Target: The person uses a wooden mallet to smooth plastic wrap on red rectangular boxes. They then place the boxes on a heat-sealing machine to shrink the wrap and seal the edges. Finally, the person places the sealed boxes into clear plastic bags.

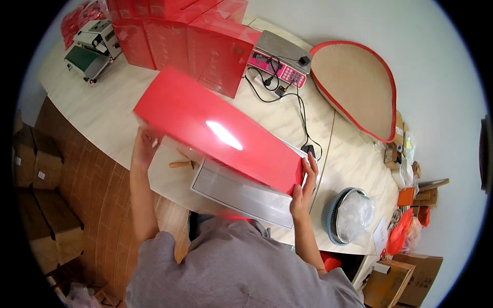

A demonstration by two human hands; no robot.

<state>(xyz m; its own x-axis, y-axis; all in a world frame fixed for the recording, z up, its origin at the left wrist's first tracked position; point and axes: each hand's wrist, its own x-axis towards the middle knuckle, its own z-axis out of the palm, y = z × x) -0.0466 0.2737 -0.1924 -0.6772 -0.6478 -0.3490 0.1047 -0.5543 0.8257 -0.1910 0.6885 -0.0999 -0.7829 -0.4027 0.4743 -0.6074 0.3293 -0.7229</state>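
Observation:
A long, glossy red box (215, 131) hangs tilted above the table, held between my two hands. My left hand (148, 142) grips its left end from below, with the fingers partly hidden behind it. At the right end my right hand (305, 180) presses with the fingers stretched up along the side and the thumb on the near edge. Under the red box lies a grey rectangular tray-like piece (246, 197) with a pale rim, its far part covered from sight. Beside that piece, a wooden handle (179, 164) pokes out.
Stacked red boxes (169, 49) in clear wrap stand at the back, next to a pink weighing scale (280, 64) with black cables. A red-rimmed woven tray (354, 90) leans on the wall. A basin (331, 220) holding clear plastic is at right; a green-topped machine (92, 54) sits far left.

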